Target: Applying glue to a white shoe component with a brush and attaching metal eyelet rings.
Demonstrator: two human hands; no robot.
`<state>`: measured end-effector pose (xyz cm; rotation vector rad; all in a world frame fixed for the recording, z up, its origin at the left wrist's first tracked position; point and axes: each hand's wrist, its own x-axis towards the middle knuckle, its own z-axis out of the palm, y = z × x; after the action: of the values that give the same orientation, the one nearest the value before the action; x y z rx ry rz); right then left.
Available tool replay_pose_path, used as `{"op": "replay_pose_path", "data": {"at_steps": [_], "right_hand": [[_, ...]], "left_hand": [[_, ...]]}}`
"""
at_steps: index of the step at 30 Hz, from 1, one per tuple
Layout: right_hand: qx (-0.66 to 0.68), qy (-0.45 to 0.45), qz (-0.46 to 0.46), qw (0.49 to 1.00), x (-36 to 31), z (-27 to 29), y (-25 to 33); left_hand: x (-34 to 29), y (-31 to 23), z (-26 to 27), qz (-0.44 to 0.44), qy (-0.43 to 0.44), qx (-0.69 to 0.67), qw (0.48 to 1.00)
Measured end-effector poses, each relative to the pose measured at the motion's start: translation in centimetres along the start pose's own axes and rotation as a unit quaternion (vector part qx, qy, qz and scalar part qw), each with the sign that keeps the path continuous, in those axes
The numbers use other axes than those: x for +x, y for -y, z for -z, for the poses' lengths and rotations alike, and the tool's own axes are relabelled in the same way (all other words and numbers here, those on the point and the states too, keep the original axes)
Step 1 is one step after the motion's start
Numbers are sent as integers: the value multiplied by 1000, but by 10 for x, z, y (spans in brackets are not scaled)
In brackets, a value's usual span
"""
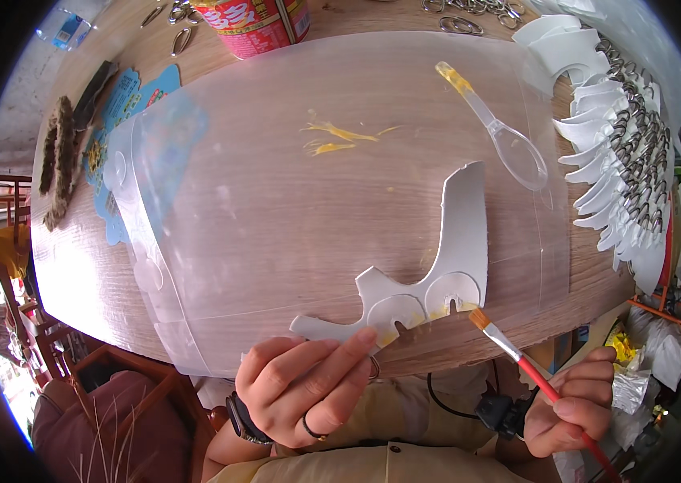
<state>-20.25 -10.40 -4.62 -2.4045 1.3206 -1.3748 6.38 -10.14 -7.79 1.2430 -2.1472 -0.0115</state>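
Item: flat white cut-out piece with curved arm and two round lobes (437, 282), lying on a clear plastic sheet (276, 201) spread over the wood-grain worktop (598, 282). Long axis: the arm rises away from the person, the toothed base runs left to right along the near edge. Yellow glue shows on the lobes and base.

Left hand (300, 386): the nearer hand; fingers (357, 342) bent, tips pressing the base of the piece from the near side, pinning it flat. The piece lies just beyond and to the right of these fingers.

Right hand (574, 402): fingers closed around a red-handled paintbrush with metal ferrule (517, 354); its orange bristle tip hovers just right of the lobes, close to them, contact not clear.

Also present: clear plastic spoon with yellow residue (501, 129) above the piece, yellow glue smears (332, 137) on the sheet, a row of stacked white pieces with metal clips (614, 153) at right, a red tin (260, 24) at the far edge.
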Motion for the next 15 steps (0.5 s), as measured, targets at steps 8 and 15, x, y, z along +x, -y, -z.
{"op": "replay_pose_path", "data": {"at_steps": [8, 15], "right_hand": [[40, 5, -26, 999, 0, 3, -1], [88, 7, -87, 992, 5, -1, 5]], "left_hand": [[-1, 0, -1, 0, -7, 1, 1000], [-2, 2, -6, -13, -30, 2, 999]]}}
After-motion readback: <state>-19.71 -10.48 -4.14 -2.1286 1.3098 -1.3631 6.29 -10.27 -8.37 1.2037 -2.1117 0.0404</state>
